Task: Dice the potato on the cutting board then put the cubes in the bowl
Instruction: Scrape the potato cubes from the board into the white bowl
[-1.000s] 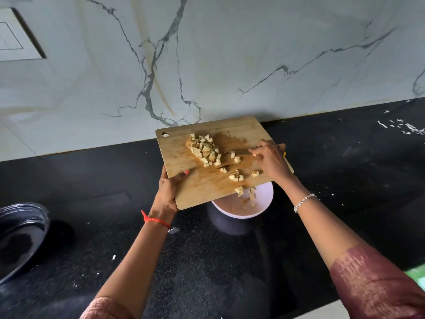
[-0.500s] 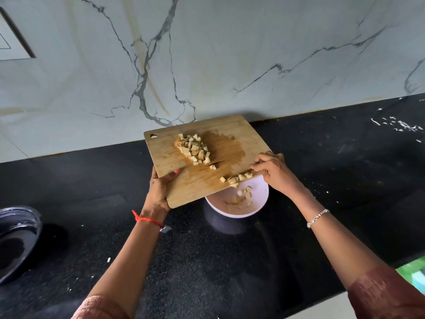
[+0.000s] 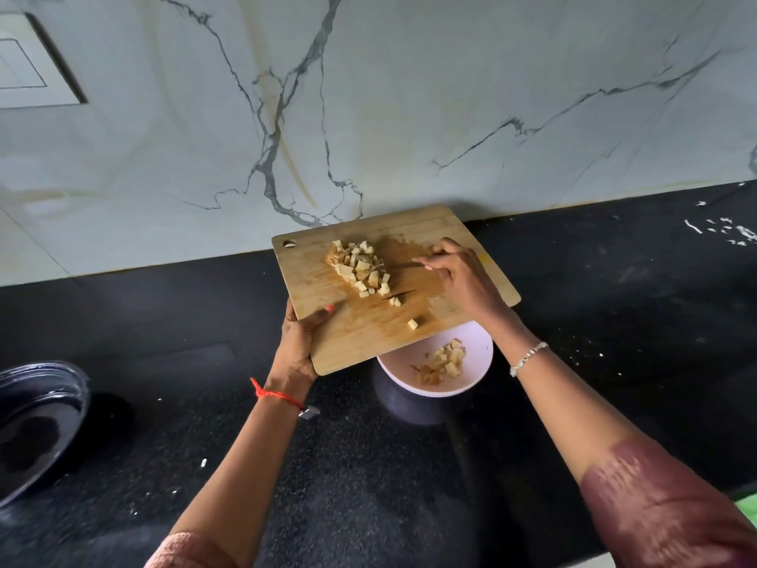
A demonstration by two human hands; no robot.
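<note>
Head view: we hold the wooden cutting board (image 3: pixel 360 342) lifted and tilted, its near edge over the pale bowl (image 3: pixel 434 387) on the black countertop (image 3: pixel 594 342). Our left hand (image 3: pixel 301 342) grips the board's near-left corner, thumb on top, fingers hidden beneath. Our right hand (image 3: pixel 458 276) is curled round a knife (image 3: pixel 403 264), its blade pointing toward the pile of potato cubes (image 3: pixel 360 268) at the board's far side. One loose cube (image 3: pixel 412 324) lies near the lower edge; several cubes (image 3: pixel 444 360) sit in the bowl. Dicing looks finished and the transfer partly done. The next sweep calls for drawing the blade behind the pile and down the slope.
</note>
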